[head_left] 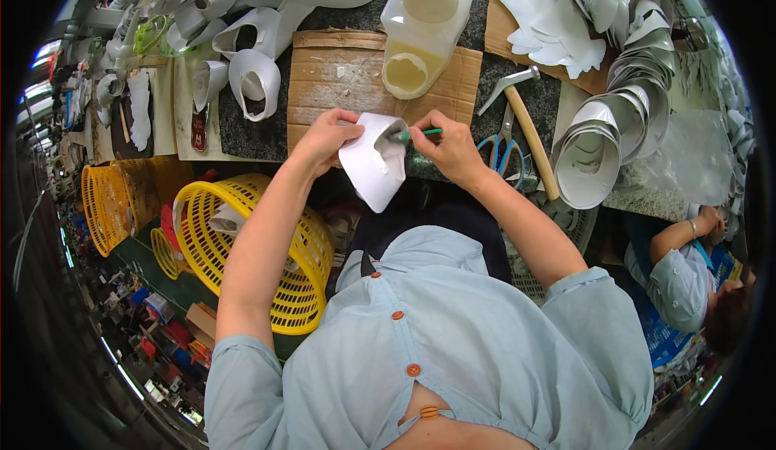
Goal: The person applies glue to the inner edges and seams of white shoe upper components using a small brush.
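Observation:
My left hand (327,136) grips the edge of a white shoe upper (369,159), holding it up just over the table's near edge. Closed around a thin brush with a green handle (432,132), my right hand (450,149) meets the upper from the right. The brush's tip reaches into the upper's opening, against the greyish inner side. Beyond my hands, a translucent plastic bottle (440,42) with a cut-open mouth and yellowish liquid inside lies on a worn cardboard sheet (323,74).
To the right are a hammer (531,139), blue-handled scissors (507,147) and nested white uppers (588,155). More uppers (254,78) sit at the back left. A yellow basket (202,240) stands by my left arm. Another person (675,268) sits at far right.

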A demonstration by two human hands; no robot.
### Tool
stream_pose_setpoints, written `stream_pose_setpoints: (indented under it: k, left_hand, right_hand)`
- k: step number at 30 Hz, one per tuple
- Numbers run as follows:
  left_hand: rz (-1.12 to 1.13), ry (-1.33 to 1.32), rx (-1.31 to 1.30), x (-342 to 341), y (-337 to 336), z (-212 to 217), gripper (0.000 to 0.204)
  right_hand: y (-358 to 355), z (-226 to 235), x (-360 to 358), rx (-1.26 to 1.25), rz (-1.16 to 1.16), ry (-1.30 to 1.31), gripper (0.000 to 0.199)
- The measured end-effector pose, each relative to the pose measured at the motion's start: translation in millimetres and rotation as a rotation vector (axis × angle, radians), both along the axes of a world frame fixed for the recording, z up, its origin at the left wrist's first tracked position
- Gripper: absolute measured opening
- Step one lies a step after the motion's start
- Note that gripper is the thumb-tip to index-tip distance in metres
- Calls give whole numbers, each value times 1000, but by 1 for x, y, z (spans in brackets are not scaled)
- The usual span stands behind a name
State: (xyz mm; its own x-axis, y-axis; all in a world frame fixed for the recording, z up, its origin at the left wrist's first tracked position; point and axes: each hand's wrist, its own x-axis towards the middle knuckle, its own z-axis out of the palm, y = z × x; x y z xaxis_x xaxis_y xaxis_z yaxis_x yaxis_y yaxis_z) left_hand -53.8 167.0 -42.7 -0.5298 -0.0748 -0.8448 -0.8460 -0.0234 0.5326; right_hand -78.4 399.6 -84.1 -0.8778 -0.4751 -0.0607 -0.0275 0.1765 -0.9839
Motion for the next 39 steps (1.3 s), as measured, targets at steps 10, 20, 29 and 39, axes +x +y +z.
stream_pose_setpoints:
  k: [10, 20, 29, 39]
  left_hand:
    - [121, 154, 120, 20, 10, 34, 26]
    - [113, 499, -167, 41, -57, 98, 25]
    - [326, 515, -160, 63, -116, 1, 23]
    - [354, 547, -143, 90, -119, -16, 22]
  right_hand:
    - [11, 26, 5, 15, -79, -125, 18]
    - [-86, 52, -24, -275, 131, 110, 19]
    - [-174, -10, -37, -171, 305, 353, 21]
    - [-161, -9, -17, -35, 387, 184, 22]
